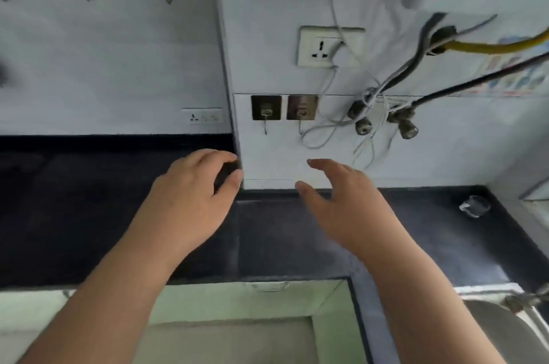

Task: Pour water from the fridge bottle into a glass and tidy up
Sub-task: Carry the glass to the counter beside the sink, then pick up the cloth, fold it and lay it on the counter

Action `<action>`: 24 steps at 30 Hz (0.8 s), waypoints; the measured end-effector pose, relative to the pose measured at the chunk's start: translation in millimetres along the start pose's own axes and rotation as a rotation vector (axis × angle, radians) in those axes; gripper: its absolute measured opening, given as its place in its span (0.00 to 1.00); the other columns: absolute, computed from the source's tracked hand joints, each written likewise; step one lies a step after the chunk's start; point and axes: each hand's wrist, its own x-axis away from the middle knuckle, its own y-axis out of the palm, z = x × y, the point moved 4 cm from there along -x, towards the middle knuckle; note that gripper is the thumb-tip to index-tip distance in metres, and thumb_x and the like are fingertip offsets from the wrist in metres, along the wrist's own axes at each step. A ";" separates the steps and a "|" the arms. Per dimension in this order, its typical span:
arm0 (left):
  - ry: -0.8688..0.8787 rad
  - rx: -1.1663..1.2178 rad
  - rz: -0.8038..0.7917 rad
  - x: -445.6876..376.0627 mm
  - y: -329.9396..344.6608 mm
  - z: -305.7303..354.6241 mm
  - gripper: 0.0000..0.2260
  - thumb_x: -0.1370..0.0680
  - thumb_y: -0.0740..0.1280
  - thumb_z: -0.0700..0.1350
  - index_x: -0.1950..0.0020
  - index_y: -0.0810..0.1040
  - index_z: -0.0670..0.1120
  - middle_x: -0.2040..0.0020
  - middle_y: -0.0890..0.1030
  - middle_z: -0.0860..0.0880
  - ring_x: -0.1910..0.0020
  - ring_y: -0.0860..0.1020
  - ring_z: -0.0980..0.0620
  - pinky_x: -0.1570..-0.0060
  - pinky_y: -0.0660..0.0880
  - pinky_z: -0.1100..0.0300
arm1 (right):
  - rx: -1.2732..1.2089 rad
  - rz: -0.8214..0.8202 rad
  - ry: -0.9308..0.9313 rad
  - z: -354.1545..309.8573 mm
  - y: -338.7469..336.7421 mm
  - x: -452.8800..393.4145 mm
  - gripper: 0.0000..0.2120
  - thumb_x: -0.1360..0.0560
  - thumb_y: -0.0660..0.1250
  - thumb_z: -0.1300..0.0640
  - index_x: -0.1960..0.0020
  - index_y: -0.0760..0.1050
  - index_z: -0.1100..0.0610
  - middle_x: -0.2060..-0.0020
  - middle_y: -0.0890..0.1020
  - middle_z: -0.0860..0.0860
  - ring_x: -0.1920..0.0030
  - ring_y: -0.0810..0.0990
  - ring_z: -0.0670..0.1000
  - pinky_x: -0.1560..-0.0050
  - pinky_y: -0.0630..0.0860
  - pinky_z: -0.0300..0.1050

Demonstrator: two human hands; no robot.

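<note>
- Head view: both hands are held out over the dark tabletop (282, 245), in front of the white wall.
- The left hand (193, 194) is seen with its fingers bent a little. Nothing can be made out inside it. A dark patch sits between its thumb and fingers, but that looks like the dark tabletop behind it, and this cannot be told for sure.
- The right hand (341, 203) is spread wide, with straight fingers and the thumb apart. Nothing is held in it.
- A small clear glass (474, 205) is seen far off to the right of the right hand, on the tabletop near the corner. It is blurred, so it cannot be told if water is in it.
- The fridge bottle is not seen anywhere in this view. The fridge is not seen either.
- Above the right hand, a wall socket (329, 46) and loose wires (371, 114) hang down the wall. Two small hooks (283, 108) are stuck on the wall between and above the hands.
- A sink edge (499, 322) is seen below and to the right of the right hand.
- What could go wrong: water could be spilled near the socket and wires if the pouring is done close to the wall.
- The glass could be knocked over if it is reached for too fast, since it is so far to the side.
- The hanging wires could be caught by a raised hand.
</note>
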 end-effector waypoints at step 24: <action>-0.979 -0.204 0.265 309.7 -259.5 -470.1 0.24 0.17 0.49 0.65 0.24 0.67 0.62 0.24 0.70 0.60 0.25 0.69 0.53 0.29 0.70 0.50 | -0.015 -0.554 -0.867 -554.9 355.2 53.3 0.26 0.19 0.62 0.39 0.23 0.65 0.42 0.27 0.69 0.37 0.25 0.62 0.41 0.33 0.66 0.40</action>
